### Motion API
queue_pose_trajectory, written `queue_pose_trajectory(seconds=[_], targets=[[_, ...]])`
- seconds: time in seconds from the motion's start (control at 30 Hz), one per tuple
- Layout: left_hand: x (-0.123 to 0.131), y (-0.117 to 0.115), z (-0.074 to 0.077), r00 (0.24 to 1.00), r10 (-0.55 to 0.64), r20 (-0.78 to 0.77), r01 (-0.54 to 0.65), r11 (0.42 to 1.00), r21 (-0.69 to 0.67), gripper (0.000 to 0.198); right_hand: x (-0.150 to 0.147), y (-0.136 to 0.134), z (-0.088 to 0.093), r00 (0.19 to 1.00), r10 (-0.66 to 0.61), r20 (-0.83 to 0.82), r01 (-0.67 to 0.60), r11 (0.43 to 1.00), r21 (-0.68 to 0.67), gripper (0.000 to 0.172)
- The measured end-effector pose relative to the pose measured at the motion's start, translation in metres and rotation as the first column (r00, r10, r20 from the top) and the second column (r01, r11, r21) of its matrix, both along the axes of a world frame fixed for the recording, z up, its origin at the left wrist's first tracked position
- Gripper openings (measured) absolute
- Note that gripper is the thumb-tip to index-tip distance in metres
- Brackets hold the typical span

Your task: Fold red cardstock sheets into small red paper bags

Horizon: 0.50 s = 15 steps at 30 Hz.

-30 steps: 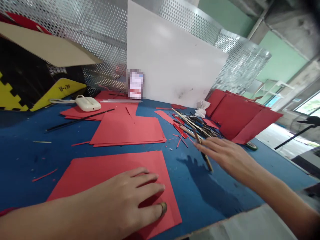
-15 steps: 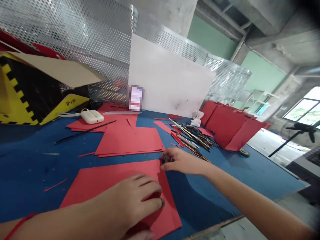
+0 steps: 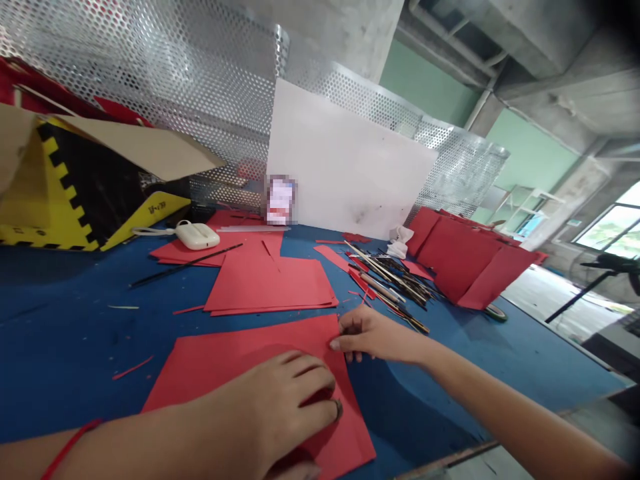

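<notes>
A large red paper sheet [image 3: 235, 360] lies flat on the blue work table [image 3: 75, 333], close to its front edge. My left hand [image 3: 275, 407] presses on the sheet's lower part, fingers together, with a ring [image 3: 339, 408] on one finger and a red cord [image 3: 70, 450] around the wrist. My right hand [image 3: 373, 337] is at the sheet's upper right corner, and its fingers appear to pinch the paper edge. A pile of thin sticks and brushes [image 3: 390, 283] lies beyond that hand, not touching it. The sheet's lower corner is partly hidden by my left hand.
Stacked red sheets [image 3: 267, 287] lie further back, with a black rod [image 3: 185, 265] and a white corded device [image 3: 197, 235] beyond. Folded red card [image 3: 460, 263] stands at right. A white board [image 3: 350, 157] and perforated metal sheet [image 3: 150, 60] rise behind the table. Red paper scraps dot its surface.
My right hand has moved from the stick pile to the sheet's upper right corner. My left hand stays on the sheet. The view has tilted and shifted slightly.
</notes>
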State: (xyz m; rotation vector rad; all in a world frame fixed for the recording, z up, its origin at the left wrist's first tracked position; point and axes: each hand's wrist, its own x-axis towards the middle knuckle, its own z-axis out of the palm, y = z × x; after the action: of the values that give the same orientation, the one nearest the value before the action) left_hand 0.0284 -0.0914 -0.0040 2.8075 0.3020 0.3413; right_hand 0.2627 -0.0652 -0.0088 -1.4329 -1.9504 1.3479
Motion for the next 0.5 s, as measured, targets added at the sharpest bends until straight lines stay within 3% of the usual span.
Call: queue_pose_trajectory(seconds=[0.23, 0.5], targets=[[0.0, 0.001, -0.001, 1.0, -0.008, -0.014, 0.009, 0.999, 0.054, 0.039, 0.003, -0.012, -0.013, 0.997, -0.082, 0.002, 0.079, 0.971, 0.227, 0.036], [-0.004, 0.002, 0.0, 0.996, 0.001, -0.085, 0.007, 0.996, 0.094, 0.053, 0.003, -0.006, -0.018, 0.978, -0.15, -0.145, 0.156, 0.987, 0.033, 0.039]])
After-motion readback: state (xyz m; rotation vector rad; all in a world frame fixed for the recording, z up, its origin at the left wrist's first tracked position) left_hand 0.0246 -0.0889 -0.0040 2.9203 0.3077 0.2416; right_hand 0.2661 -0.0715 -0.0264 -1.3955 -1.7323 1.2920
